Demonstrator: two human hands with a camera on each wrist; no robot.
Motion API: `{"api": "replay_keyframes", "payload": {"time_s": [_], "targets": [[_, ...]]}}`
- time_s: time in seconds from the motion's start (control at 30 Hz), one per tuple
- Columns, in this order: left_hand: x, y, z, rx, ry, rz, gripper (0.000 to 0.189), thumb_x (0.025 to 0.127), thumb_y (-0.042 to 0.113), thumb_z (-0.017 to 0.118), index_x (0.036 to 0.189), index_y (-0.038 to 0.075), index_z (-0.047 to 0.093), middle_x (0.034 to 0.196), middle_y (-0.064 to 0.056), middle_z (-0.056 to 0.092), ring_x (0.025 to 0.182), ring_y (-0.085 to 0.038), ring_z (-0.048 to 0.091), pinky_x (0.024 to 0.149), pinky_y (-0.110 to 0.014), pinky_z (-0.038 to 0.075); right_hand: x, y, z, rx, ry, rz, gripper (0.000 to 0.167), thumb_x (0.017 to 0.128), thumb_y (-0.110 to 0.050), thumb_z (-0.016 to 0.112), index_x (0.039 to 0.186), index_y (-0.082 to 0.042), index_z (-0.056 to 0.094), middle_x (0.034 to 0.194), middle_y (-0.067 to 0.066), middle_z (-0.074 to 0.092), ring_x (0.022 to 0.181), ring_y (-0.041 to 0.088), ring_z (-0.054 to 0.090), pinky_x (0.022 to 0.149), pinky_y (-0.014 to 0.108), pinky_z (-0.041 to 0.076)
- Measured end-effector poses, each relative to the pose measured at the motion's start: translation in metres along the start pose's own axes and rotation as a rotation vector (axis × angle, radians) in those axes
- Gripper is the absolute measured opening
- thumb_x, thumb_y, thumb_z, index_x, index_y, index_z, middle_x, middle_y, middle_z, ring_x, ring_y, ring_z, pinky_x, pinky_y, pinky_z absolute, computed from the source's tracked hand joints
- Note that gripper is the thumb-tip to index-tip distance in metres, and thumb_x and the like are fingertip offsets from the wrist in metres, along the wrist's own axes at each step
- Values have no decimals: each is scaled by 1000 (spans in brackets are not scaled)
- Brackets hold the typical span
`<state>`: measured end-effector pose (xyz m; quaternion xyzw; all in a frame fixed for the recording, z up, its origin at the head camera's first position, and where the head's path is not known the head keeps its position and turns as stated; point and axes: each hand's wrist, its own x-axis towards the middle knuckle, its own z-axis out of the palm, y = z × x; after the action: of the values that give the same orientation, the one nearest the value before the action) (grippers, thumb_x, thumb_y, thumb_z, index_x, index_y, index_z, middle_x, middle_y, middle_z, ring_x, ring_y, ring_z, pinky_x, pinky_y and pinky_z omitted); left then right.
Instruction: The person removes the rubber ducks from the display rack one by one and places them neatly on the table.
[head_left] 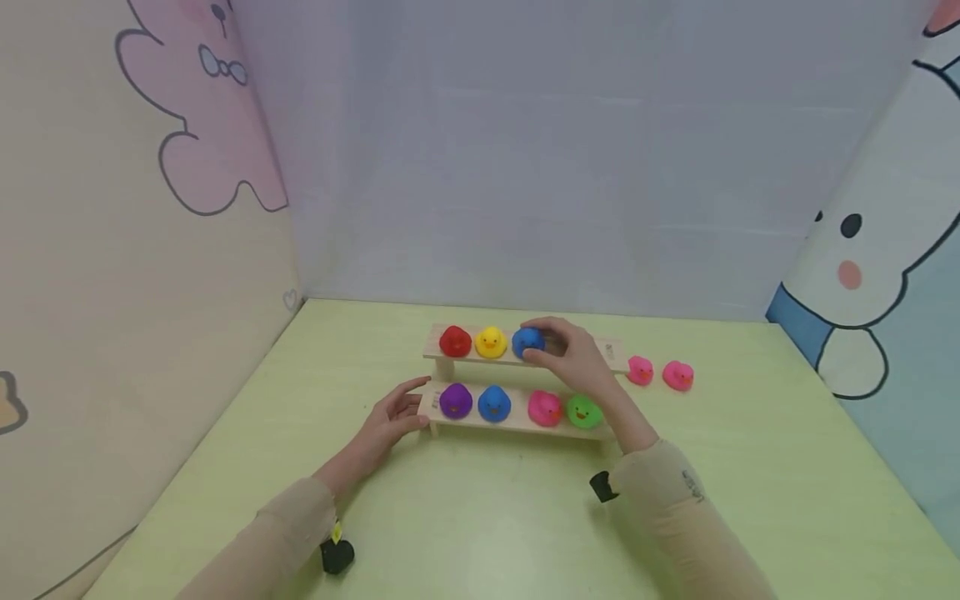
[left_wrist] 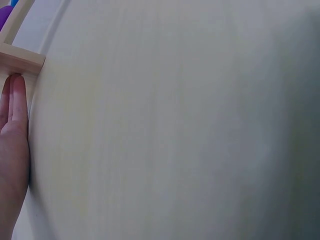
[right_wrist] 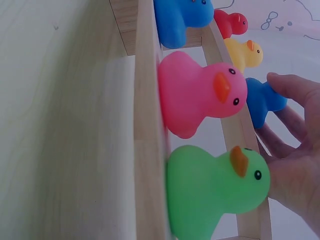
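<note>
On the upper tier, my right hand (head_left: 576, 357) holds a blue rubber duck (head_left: 528, 342) between thumb and fingers; the right wrist view shows the thumb at the duck's head. To its left sit a yellow duck (head_left: 491, 342) and a red duck (head_left: 455, 342). My left hand (head_left: 386, 423) touches the left end of the wooden two-tier rack (head_left: 517, 423), its fingers straight in the left wrist view. Along the lower tier stand a purple duck (head_left: 456, 402), another blue duck (head_left: 494, 403), a pink duck (right_wrist: 192, 95) and a green duck (right_wrist: 210, 192), with a gap between the blue and pink ones.
Two small pink ducks (head_left: 678, 376) lie on the pale yellow-green table (head_left: 480, 508), right of the rack. A grey-white curtain (head_left: 525, 167) hangs behind. Printed cartoon panels flank the table. Small black objects (head_left: 337, 556) show beside both sleeves.
</note>
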<state>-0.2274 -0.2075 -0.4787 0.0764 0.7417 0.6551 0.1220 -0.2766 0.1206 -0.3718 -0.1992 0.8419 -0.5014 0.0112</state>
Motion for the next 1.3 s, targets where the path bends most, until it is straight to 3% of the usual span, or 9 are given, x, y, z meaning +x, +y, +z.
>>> {"api": "replay_keyframes", "payload": {"time_s": [0.1,0.5,0.67,0.9,1.0,1.17,1.3], "targets": [[1,1,0,5,-5,-1,63,95,21,64,151,26,36,143,-18,53,129,-26,57,107,-35,49,1,0,-3,22,7,-22,44,91,-24,72,132,-15,60,136,11,61,121,32,61,103,45,52],[2,3,0,4,-34,19,65,95,18,63,152,24,34,141,-21,52,120,-19,61,94,-25,54,3,6,-24,79,-30,-131,42,93,-18,69,133,-14,58,139,9,56,125,35,57,105,46,50],[1,3,-1,0,-34,22,65,95,16,62,153,22,33,141,-22,52,115,-13,63,92,-25,55,4,9,-39,61,-28,-163,41,93,-16,68,133,-14,58,137,10,58,119,33,59,102,38,53],[-1,2,-2,-1,-28,22,66,95,16,62,153,21,33,140,-22,53,112,-9,64,91,-25,55,0,19,-61,13,43,-189,43,96,-17,64,137,-13,54,140,13,55,129,36,54,94,13,50],[-1,3,-1,-3,-29,27,66,95,16,62,153,20,32,140,-22,52,113,-10,64,92,-25,55,-3,24,-70,24,76,-209,42,97,-14,62,138,-11,53,139,14,54,124,27,56,92,10,49],[-1,4,-1,-5,-17,11,65,95,17,63,152,24,34,140,-21,52,115,-13,63,92,-25,55,-11,32,-83,23,111,-236,43,97,-11,61,139,-5,51,139,18,53,115,0,55,91,8,49],[-1,4,0,-1,-18,10,65,95,17,62,152,24,34,140,-21,52,115,-12,63,92,-25,55,-18,39,-94,6,141,-246,44,97,-9,60,139,-2,50,140,19,52,114,-7,53,91,7,48]]}}
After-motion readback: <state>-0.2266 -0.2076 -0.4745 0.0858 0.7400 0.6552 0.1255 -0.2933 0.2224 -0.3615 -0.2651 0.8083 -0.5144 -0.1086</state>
